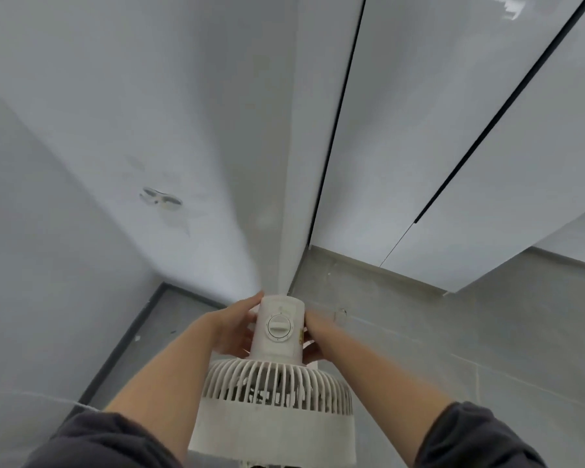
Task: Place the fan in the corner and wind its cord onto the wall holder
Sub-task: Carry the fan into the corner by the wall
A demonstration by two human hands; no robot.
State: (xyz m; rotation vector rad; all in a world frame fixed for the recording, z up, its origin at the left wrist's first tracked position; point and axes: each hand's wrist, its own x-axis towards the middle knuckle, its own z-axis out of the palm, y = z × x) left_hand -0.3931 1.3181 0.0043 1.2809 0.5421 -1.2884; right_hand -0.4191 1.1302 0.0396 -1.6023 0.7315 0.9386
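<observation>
Fan (274, 400), off-white, fills the lower middle of the frame, seen from above and behind, its slatted grille (277, 383) nearest the camera and its cylindrical motor housing (277, 346) pointing up the frame toward the room corner. A round dial (279, 326) sits on the housing's top face. The left hand (237, 329) clasps the housing's left side, fingers curled against it and the thumb lying up by its far edge. The right hand (313, 342) holds the opposite side, its fingers mostly hidden behind the housing. The fan lies directly between the two hands, and both bare forearms run down to dark sleeves (98, 440) at the bottom corners. A small wall holder (161, 199) is fixed to the white wall (149, 96) in the left middle of the frame, well apart from the fan and hands. Glossy white cabinet doors (419, 130) fill the upper right above a grey tiled floor (487, 332). A dark baseboard (129, 339) edges the floor at lower left.
</observation>
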